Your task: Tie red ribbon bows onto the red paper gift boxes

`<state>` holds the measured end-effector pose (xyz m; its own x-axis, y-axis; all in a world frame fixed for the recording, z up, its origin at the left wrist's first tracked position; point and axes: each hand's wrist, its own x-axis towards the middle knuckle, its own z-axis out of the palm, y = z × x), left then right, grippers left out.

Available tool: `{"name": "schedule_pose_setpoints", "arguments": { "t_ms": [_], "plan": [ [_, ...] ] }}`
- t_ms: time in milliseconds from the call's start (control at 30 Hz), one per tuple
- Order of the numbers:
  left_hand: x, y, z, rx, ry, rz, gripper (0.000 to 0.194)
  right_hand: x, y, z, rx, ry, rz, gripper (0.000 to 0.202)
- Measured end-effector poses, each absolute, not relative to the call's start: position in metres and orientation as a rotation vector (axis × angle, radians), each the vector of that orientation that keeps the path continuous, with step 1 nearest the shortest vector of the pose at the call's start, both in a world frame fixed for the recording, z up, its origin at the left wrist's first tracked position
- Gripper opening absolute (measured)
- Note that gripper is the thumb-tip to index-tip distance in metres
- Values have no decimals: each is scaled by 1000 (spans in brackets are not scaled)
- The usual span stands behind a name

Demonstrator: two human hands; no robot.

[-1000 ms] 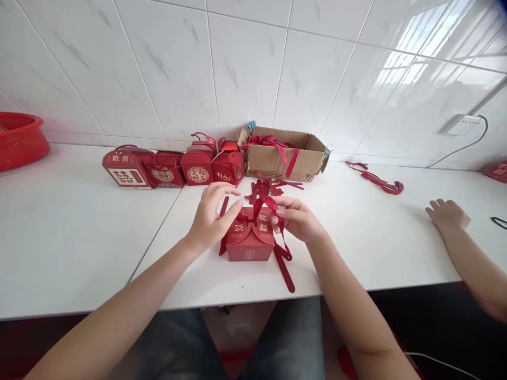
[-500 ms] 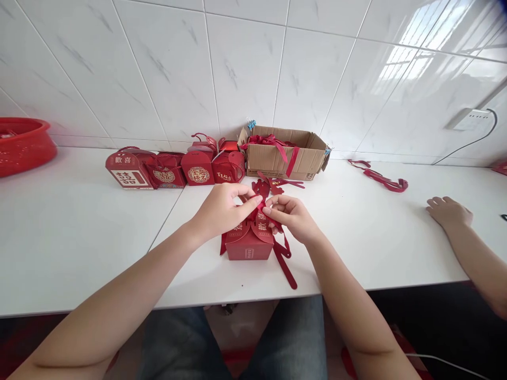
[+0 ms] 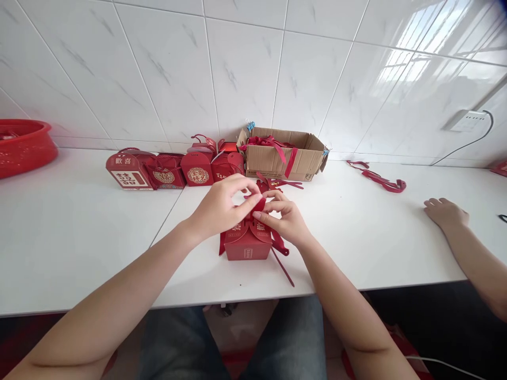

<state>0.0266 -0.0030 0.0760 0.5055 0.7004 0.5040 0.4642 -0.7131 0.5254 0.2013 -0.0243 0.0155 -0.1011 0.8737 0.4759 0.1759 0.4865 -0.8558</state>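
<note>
White glossy wall tiles fill the upper half of the frame, and below them your white desk runs across the full width. At the centre of the frame, your left hand and your right hand meet over a small red gift box that stands on the desk. Both hands are pinched shut, fingertips gripping the red ribbon at the top of the box; loose ribbon tails trail down to the lower right of the box. Behind it, slightly above centre, sits an open cardboard box holding more red strips, and to its left a row of finished red boxes lines the wall. At the far left edge you see a red basin. At the right edge, another person's hand lies flat on the desk, well apart from yours.
</note>
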Motion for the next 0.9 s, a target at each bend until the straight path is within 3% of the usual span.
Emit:
{"name": "schedule_pose_setpoints", "arguments": {
  "t_ms": [100, 233, 433, 633, 900],
  "plan": [
    [7, 4, 72, 2357, 1105, 866, 24, 203, -25, 15, -904, -1598, 833, 25],
    [-14, 8, 60, 2412, 1141, 571, 26, 204, -31, 19, -852, -1546, 1228, 27],
    [-16, 3, 47, 2207, 1224, 477, 33, 205, -35, 33, -940, -1498, 1448, 24],
    [-25, 7, 71, 2275, 1143, 326, 30, 198, -34, 46, -1184, -1512, 1358, 11],
    [-11, 3, 117, 2776, 898, 757, 19, 192, -29, 60, -1326, -1748, 1126, 20]
  ]
}}
